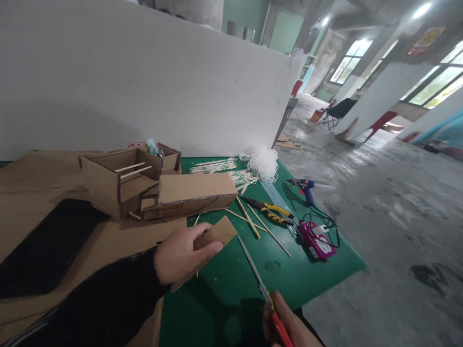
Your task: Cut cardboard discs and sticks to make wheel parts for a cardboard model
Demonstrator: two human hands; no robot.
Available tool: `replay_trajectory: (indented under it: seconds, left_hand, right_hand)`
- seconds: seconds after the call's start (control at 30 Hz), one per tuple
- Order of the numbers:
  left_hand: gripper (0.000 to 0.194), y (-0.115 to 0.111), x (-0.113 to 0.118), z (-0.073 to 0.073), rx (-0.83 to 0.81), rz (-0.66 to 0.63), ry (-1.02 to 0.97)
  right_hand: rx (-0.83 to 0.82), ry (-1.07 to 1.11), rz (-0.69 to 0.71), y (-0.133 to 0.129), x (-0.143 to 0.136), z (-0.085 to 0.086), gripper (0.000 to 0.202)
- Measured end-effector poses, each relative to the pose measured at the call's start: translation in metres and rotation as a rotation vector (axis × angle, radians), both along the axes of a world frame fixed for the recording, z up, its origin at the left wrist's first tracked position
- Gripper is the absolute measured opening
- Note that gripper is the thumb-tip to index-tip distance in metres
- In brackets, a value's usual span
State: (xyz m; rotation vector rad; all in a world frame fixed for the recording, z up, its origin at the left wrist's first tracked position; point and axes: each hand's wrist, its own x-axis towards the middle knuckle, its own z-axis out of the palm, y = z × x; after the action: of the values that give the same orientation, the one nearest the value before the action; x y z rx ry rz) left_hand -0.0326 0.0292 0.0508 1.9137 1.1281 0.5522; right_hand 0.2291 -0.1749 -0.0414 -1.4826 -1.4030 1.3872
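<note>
Cutting card on the green mat [253, 289], low in the frame.

Left hand [181, 255] pinching a small card piece [217, 232] at lower middle, thumb on top, fingers under. Right hand [285, 323] at the bottom edge, closed around a red knife [265, 294] with its long thin blade pointing up toward the card. Could slip and nick the left thumb, with the blade tip so near it. Could also cut crooked, the card being held up and not flat. Right hand mostly cut off by the frame. Blade edge too thin to see well. Card box [144, 185], sticks [249, 219], pliers [271, 211] and glue gun [306, 185] further up.
</note>
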Motion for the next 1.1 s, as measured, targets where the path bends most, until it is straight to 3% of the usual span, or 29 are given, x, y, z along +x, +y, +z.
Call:
replay_trajectory:
  seconds: [0.1, 0.2, 0.33, 0.57, 0.7, 0.87, 1.1]
  left_hand:
    - [0.032, -0.004, 0.002, 0.003, -0.195, -0.08, -0.101]
    - [0.032, -0.005, 0.001, 0.001, -0.34, -0.15, -0.2]
    - [0.033, -0.004, -0.001, 0.001, -0.463, -0.142, -0.312]
    - [0.039, -0.016, 0.006, 0.003, -0.661, -0.222, -0.273]
    - [0.044, -0.025, 0.013, 0.005, -0.697, -0.24, -0.218]
    - [0.048, -0.029, 0.015, 0.012, -0.725, -0.253, -0.152]
    - [0.048, -0.029, 0.016, 0.014, -0.739, -0.245, -0.121]
  right_hand:
    - [0.061, -0.099, 0.126, 0.004, 0.009, -0.001, 0.091]
    - [0.052, -0.208, 0.075, 0.001, 0.016, 0.011, 0.087]
    - [-0.062, -0.313, 0.101, -0.002, 0.025, 0.037, 0.086]
    - [0.027, -0.397, 0.027, 0.01, 0.012, 0.069, 0.065]
    - [-0.013, -0.368, 0.069, 0.016, 0.006, 0.071, 0.053]
    - [-0.069, -0.34, 0.161, 0.014, 0.01, 0.063, 0.059]
    - [-0.144, -0.399, 0.164, 0.009, 0.014, 0.062, 0.064]
